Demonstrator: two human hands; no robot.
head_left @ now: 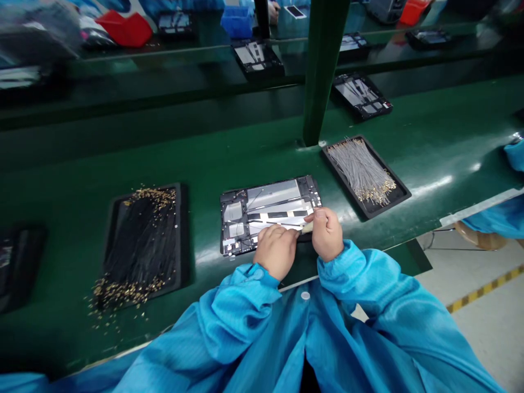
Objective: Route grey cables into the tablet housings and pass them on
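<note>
Silver-lined tablet frame (270, 202) lies on the green table (254, 158) — left hand (275, 251) curled closed on its edge, right hand (326, 233) pinching a pale strip (307, 228) — near a tray of grey wires (389, 206).

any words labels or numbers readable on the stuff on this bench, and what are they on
No word, label, brand or number can be read in this view.
The silver panel in the black tablet frame may carry markings, but any are too small to read.
The black tray of grey, gold-tipped wires shows no legible text.
</note>
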